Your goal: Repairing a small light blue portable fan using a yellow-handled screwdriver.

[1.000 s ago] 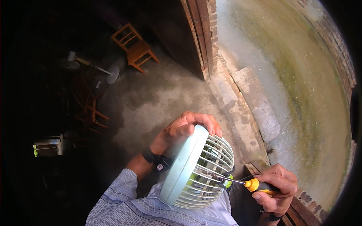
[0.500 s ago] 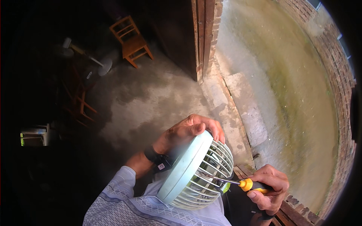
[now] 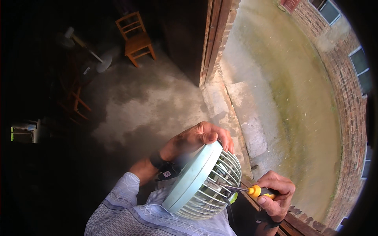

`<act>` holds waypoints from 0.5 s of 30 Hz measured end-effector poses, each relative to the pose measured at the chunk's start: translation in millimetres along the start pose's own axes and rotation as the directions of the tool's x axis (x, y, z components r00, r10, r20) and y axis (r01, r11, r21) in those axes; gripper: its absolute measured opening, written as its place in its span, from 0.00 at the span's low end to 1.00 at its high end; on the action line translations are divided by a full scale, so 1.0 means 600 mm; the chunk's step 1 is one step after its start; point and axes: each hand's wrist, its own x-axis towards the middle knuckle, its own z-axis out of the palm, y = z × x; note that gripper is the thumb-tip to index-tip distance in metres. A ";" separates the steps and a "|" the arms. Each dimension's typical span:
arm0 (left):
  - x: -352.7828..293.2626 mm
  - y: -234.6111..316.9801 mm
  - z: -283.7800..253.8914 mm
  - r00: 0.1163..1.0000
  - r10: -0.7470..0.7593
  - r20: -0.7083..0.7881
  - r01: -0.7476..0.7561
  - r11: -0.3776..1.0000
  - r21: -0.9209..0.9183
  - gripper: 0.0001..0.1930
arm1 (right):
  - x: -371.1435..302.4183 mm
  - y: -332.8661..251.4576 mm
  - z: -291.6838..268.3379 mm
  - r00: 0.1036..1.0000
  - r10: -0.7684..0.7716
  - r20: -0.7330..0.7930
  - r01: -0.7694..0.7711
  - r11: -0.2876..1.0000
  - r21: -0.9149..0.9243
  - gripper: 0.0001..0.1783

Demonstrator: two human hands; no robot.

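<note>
A pale blue fan head [image 3: 191,179] with a light ribbed cage is tilted on its side in front of my chest. My left hand [image 3: 202,135] grips its upper rim, fingers curled over the edge onto the cage ribs. In my right hand [image 3: 278,191] is a screwdriver [image 3: 255,191] with a yellow and black handle. Its metal shaft passes through the cage ribs into the inside of the fan, where the tip is hard to make out. A bright green part shows at the cage's end, below the shaft.
A wooden chair [image 3: 138,44] stands on the concrete floor [image 3: 153,92] ahead, left of a dark door frame [image 3: 210,43]. A standing fan [image 3: 103,63] and another wooden frame [image 3: 80,104] sit in shadow at left. On the right, a stone step [image 3: 252,135] borders a yard with a brick wall [image 3: 340,78].
My view has turned slightly, so the surroundings have shifted left. My right hand and the screwdriver sit a little further left in view; both hands keep their holds.
</note>
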 end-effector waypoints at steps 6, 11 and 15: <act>0.007 0.004 -0.011 0.996 0.004 0.093 -0.006 1.000 0.021 0.31 | 0.022 -0.006 0.004 0.986 0.129 -0.105 -0.133 0.990 -0.040 0.26; -0.001 0.011 -0.016 0.990 -0.049 0.134 0.044 0.998 0.042 0.29 | 0.038 0.004 0.006 0.984 0.140 -0.110 -0.143 0.989 -0.027 0.25; -0.011 0.014 -0.018 0.989 -0.072 0.127 0.064 0.996 0.063 0.26 | 0.044 0.010 0.005 0.975 0.188 -0.123 -0.193 0.981 -0.030 0.26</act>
